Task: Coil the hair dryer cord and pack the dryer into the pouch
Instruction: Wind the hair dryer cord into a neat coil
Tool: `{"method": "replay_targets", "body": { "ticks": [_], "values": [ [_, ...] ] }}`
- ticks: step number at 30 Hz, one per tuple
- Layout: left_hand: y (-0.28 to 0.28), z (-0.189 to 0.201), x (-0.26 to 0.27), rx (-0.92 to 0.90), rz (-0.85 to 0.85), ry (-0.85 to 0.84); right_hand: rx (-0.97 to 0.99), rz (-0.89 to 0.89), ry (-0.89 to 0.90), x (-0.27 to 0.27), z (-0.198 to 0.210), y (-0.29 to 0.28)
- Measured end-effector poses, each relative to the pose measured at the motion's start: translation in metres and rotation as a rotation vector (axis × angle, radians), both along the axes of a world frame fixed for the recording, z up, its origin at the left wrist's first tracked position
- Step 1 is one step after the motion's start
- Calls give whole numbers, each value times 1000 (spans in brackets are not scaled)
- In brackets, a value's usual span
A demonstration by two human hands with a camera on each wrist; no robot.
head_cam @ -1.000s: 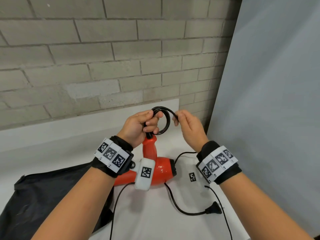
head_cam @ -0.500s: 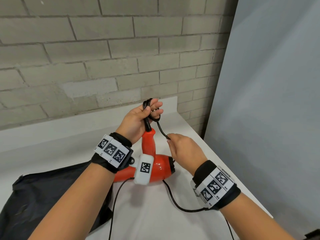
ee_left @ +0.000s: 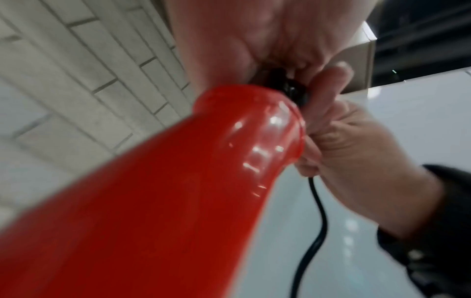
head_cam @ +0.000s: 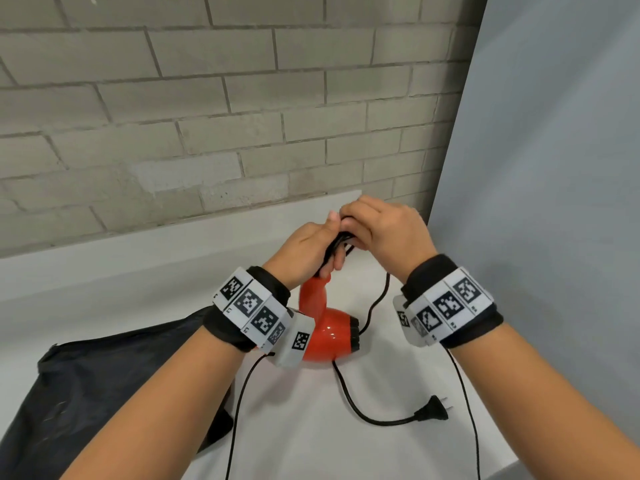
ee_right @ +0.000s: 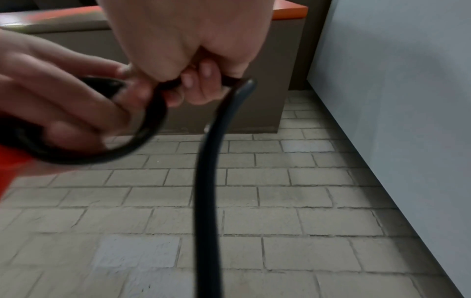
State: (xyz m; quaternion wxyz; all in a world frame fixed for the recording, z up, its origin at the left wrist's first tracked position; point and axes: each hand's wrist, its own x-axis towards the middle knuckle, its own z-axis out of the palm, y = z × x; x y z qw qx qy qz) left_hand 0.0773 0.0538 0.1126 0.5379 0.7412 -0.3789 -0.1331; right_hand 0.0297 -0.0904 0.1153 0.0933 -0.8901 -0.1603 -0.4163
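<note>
R hand (head_cam: pixel 388 233) back up from beside dryer (head_cam: pixel 325 327) to meet L hand (head_cam: pixel 308 251) above its handle, cord (head_cam: pixel 360 403) loops clamped in L fingers, R fingers pinching cord at loop top, plug (head_cam: pixel 431 412) on table (head_cam: pixel 346 452) right of dryer, pouch (head_cam: pixel 104 382) left of it.

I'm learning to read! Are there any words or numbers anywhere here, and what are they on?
No readable words, brand names or numbers show anywhere.
Left wrist band: black-and-white square code patterns; the tiny marks beside them are too small to read.
Right wrist band: the same kind of patterns, tiny marks unreadable.
White camera block in front of the red hair dryer: one code pattern, no letters.
Black pouch: no print visible.
</note>
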Motion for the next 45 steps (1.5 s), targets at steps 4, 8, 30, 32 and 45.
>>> {"method": "replay_targets", "body": {
  "ticks": [4, 8, 30, 32, 45],
  "values": [
    [5, -4, 6, -139, -137, 257, 323, 155, 297, 16, 4, -8],
    [11, -9, 18, -238, -130, 374, 564, 212, 539, 13, -11, -2],
    [17, -19, 21, -316, -19, 119, 868, 173, 369, 9, -16, 17],
    [17, -24, 21, -335, 48, 88, 882, 139, 356, 9, -16, 16],
    [7, -35, 16, -495, 297, -95, 847, 246, 667, -3, -38, -1]
  ]
}}
